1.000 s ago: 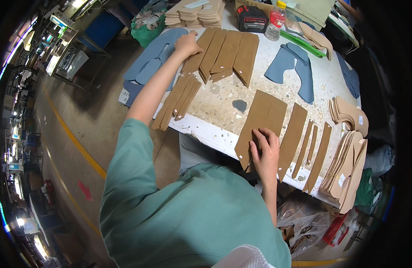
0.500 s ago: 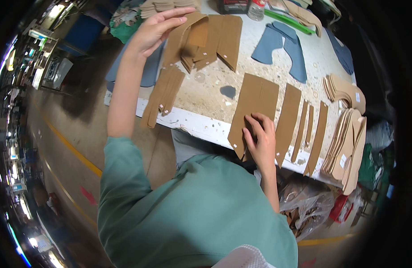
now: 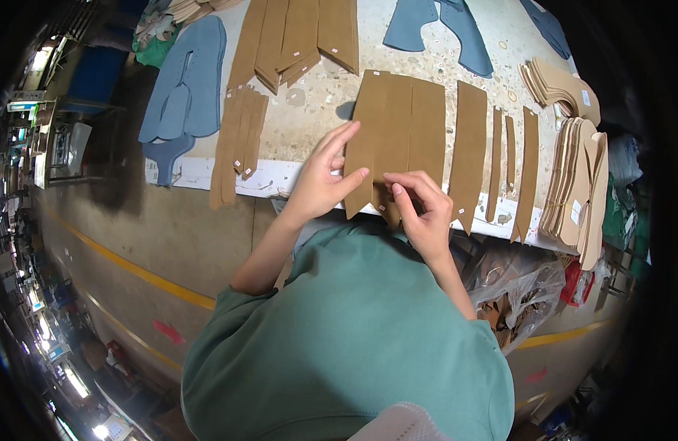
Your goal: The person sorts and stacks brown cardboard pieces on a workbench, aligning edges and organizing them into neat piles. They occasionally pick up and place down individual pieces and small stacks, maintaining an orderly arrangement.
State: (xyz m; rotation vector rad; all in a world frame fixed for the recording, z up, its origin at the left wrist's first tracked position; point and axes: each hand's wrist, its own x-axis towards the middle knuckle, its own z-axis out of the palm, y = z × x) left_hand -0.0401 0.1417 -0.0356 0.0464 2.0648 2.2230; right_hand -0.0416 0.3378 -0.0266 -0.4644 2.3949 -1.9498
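Two or more flat brown leather-like pieces (image 3: 391, 117) lie overlapped at the table's near edge, small white labels at their corners. At their left edge, my left hand (image 3: 320, 180) has its thumb apart from its fingers; the thumb and fingertips rest on or just over the brown surface. My right hand (image 3: 425, 213) is over the lower part of these pieces, thumb and forefinger drawn together in a pinch. Whatever the pinch holds, if anything, is too small to make out. To the right lie a wide brown strip (image 3: 467, 147) and several narrower strips (image 3: 528, 169).
Brown pieces (image 3: 298, 37) are spread at the far left, with a bundle of brown strips (image 3: 238, 140) nearer. Blue cut pieces (image 3: 183, 81) overlap the table's left side; more blue (image 3: 464, 37) lies far back. Beige stacks (image 3: 569, 184) stand right, above a plastic bag (image 3: 519, 283).
My left hand has come from the far brown pieces to the near ones, where another brown piece now lies. My right hand's fingers have drawn into a pinch. The view has shifted.
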